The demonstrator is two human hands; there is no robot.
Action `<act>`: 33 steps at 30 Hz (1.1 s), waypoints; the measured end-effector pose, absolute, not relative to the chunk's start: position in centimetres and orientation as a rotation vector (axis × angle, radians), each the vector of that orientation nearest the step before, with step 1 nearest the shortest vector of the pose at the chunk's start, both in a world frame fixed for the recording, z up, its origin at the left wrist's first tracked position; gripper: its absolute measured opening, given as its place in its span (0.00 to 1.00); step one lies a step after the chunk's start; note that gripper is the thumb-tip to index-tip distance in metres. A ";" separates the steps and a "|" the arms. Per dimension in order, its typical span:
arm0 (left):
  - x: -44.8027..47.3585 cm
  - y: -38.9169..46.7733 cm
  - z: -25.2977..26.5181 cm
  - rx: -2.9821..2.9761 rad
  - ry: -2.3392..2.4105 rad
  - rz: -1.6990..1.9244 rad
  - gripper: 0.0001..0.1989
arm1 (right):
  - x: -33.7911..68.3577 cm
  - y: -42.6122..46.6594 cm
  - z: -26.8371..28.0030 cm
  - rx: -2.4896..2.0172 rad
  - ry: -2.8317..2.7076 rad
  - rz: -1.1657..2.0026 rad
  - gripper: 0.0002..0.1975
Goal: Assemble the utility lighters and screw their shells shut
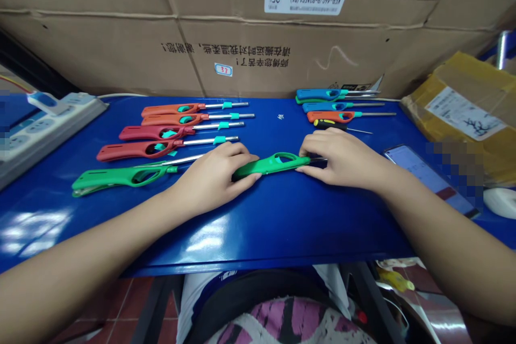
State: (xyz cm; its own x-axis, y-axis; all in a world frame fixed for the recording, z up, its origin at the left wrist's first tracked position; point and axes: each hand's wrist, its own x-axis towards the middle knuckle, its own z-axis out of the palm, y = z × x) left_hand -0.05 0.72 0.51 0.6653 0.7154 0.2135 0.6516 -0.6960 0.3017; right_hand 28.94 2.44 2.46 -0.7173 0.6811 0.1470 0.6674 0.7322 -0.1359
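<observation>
A green long-nosed lighter [278, 163] is held level just over the blue table, its nozzle toward the right. My left hand [220, 172] pinches the handle end between thumb and fingers. My right hand [336, 158] is closed around the metal nozzle end, hiding part of it. Left of my left hand lies another green lighter [116, 178], its far tip behind that hand. Beyond it are two red lighters [139, 150] and two orange lighters [173, 109] with teal bits on their nozzles. Past my right hand lies a black and yellow screwdriver [330, 124].
Blue lighters [320, 94] and an orange one [331, 116] lie at the back right. A phone [427, 174] and a taped parcel [463, 107] are at the right, a power strip [48, 123] at the left. A large cardboard box [242, 54] walls off the back.
</observation>
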 end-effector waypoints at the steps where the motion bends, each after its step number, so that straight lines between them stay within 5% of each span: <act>1: -0.1 0.8 0.5 2.679 1.107 0.470 0.19 | 29.0 2.5 2.5 -1.072 -2.747 0.126 0.10; 15: -0.1 1.1 0.4 2.549 1.121 0.507 0.18 | 29.0 2.6 2.8 -0.972 -2.680 -0.034 0.11; 26: 0.0 0.2 0.7 2.500 1.246 0.576 0.42 | 30.0 3.8 1.9 -1.489 -2.353 -0.182 0.13; 33: 0.6 -0.3 0.3 2.643 1.023 0.567 0.20 | 30.2 4.1 1.0 -1.562 -2.439 -0.015 0.06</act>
